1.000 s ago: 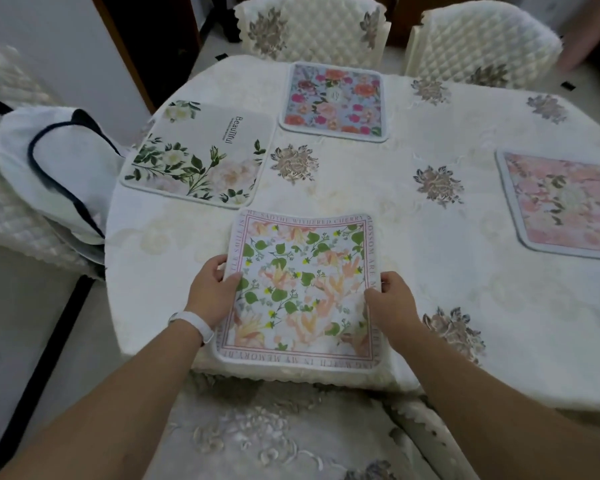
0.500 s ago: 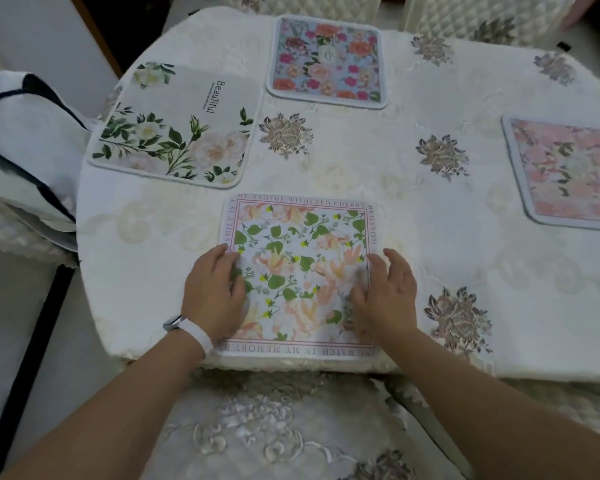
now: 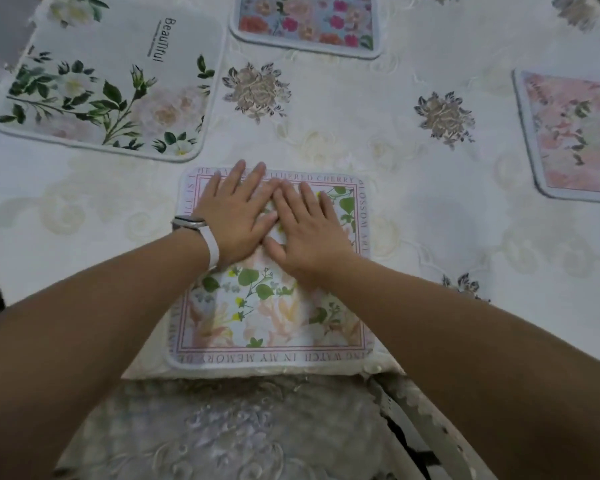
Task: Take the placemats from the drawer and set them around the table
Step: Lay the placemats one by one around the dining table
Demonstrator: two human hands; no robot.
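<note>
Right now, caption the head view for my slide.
Left hand and right hand press flat on the bordered placemat; the white-rose placemat, blue placemat and pink placemat lie around the tablecloth.

Both flat hands, left hand [image 3: 234, 216] and right hand [image 3: 309, 230], press placemat [image 3: 274, 317]

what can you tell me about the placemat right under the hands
The nearest placemat is a rounded-corner rectangle, seemingly soft fabric, printed with green leaves, peach blossoms and small yellow flowers inside a pink border of capital lettering. It lies flat at the near edge of the tablecloth. The left hand and right hand press flat on its far half, side by side, fingers straight.
</note>
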